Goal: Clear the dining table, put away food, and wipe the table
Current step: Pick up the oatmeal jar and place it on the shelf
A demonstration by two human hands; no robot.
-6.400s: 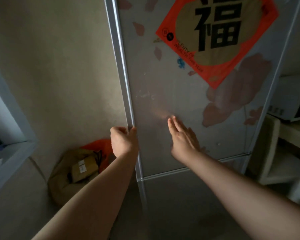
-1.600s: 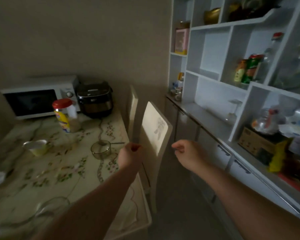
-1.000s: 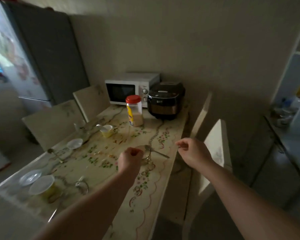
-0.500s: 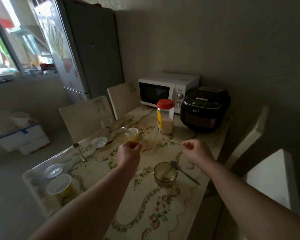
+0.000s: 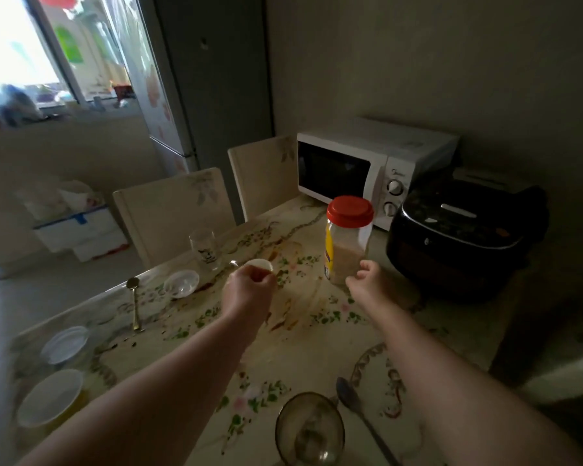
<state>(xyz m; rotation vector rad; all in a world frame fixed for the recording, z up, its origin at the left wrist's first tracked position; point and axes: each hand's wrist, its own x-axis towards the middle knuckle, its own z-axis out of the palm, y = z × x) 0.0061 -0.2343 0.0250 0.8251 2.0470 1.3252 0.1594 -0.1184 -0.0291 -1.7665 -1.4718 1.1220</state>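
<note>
Grips both clenched, empty: your left hand (image 5: 249, 292) hovers at the cup (image 5: 259, 264) left of the jar (image 5: 348, 242) on the tabletop (image 5: 312, 351); your right hand (image 5: 367, 284) sits just before the jar, contact unclear. Both have neared the jar within a second, so storing it probably comes next. Rice cooker (image 5: 461, 240) crowds the jar's right; glass (image 5: 205, 246) stands farther left.

Bare left hand (image 5: 248, 290), bare right hand (image 5: 367, 285), forearms (image 5: 155, 395) uncovered throughout
</note>
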